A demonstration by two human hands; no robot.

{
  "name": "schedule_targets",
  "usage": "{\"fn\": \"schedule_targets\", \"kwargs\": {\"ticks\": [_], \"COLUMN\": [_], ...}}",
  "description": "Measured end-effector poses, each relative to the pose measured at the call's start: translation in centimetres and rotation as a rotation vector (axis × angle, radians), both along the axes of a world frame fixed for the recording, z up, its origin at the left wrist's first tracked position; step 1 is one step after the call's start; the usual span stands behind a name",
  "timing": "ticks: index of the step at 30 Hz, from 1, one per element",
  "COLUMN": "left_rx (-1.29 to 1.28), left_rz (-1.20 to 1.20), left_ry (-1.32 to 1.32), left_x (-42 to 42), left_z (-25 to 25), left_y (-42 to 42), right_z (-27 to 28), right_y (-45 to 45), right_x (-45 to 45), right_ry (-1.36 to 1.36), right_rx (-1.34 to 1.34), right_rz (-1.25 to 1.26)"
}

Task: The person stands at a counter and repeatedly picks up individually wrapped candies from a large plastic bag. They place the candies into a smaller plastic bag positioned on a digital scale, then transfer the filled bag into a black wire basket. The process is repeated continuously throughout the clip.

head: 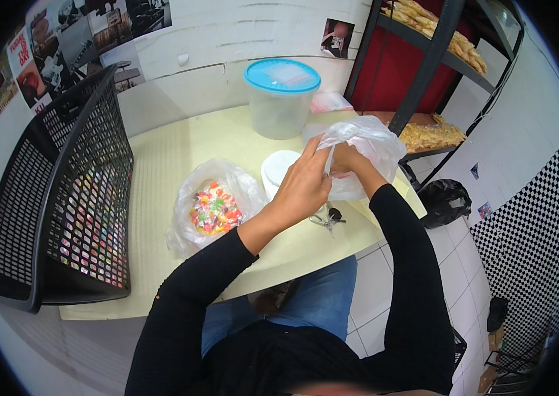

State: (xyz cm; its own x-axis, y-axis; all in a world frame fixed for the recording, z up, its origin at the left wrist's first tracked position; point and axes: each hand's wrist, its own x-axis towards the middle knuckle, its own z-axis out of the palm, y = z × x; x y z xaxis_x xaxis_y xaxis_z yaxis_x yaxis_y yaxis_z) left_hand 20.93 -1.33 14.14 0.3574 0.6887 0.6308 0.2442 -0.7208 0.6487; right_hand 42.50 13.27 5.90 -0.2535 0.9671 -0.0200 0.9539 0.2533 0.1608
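Observation:
At the right part of the table, my left hand [304, 185] grips the gathered rim of a translucent white plastic bag [378, 143]. My right hand [346, 157] reaches inside this bag; its fingers are hidden by the plastic, with something pinkish beneath them. Left of my hands, an open plastic bag [249, 185] holds wrapped candies [215, 208] in red, orange, green and yellow. A white round container [278, 168] stands partly behind my left hand. Below my hands lie keys with a dark fob [334, 214].
A black plastic crate [81, 198] with colourful wrapped items stands at the table's left. A clear tub with a blue lid [282, 76] is at the back, beside a flat plastic packet [331, 102]. Metal shelves [420, 74] with bagged snacks and a black bag [445, 203] are on the right.

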Motion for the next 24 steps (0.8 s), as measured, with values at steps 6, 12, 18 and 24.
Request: {"fn": "schedule_targets", "kwargs": {"ticks": [6, 12, 18, 24], "left_rx": [-0.014, 0.072, 0.137, 0.111], "left_rz": [0.038, 0.040, 0.069, 0.072], "left_ry": [0.006, -0.015, 0.002, -0.011], "left_x": [-1.2, -0.3, 0.0, -0.1], "left_z": [0.2, 0.3, -0.6, -0.9], "left_y": [-0.2, -0.6, -0.2, -0.2], "right_z": [2.8, 4.0, 0.4, 1.2], "right_y": [3.0, 2.8, 2.5, 0.1], "right_x": [2.5, 2.7, 3.2, 5.2], "right_ry": [-0.116, 0.235, 0.249, 0.280], "right_rx": [-0.417, -0.107, 0.091, 0.168], "right_rz": [-0.013, 0.007, -0.076, -0.165]}}
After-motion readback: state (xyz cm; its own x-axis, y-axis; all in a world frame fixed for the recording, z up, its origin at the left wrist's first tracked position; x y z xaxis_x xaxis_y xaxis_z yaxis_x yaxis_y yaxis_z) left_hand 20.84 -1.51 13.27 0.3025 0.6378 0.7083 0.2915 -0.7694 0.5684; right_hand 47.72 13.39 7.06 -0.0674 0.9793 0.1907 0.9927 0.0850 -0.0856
